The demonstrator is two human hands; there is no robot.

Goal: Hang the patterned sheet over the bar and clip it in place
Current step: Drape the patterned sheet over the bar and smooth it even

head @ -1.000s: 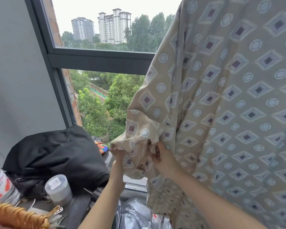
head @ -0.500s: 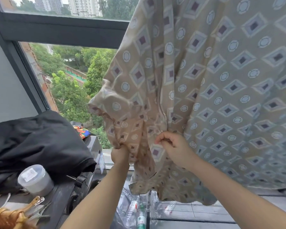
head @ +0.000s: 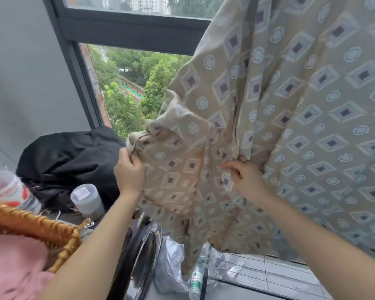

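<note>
The patterned sheet (head: 290,105), beige with diamonds and circles, hangs down from above the frame and fills the right half of the view. The bar it hangs from is out of sight. My left hand (head: 129,172) pinches the sheet's left edge near a corner. My right hand (head: 245,178) grips a fold of the cloth further right at about the same height. The stretch of sheet between the two hands is spread out flat. No clip is visible on the sheet.
A dark window frame (head: 128,31) stands behind. At left a countertop holds a black cloth bundle (head: 72,154), a lidded plastic jar (head: 88,200), a woven basket (head: 37,226) with pink fabric, and a metal clip (head: 88,224). Plastic bags and bottles (head: 196,284) lie on the floor below.
My hands have moved apart, the left going left along the edge, so the bunched cloth between them is now spread. The camera has tilted down and turned left.
</note>
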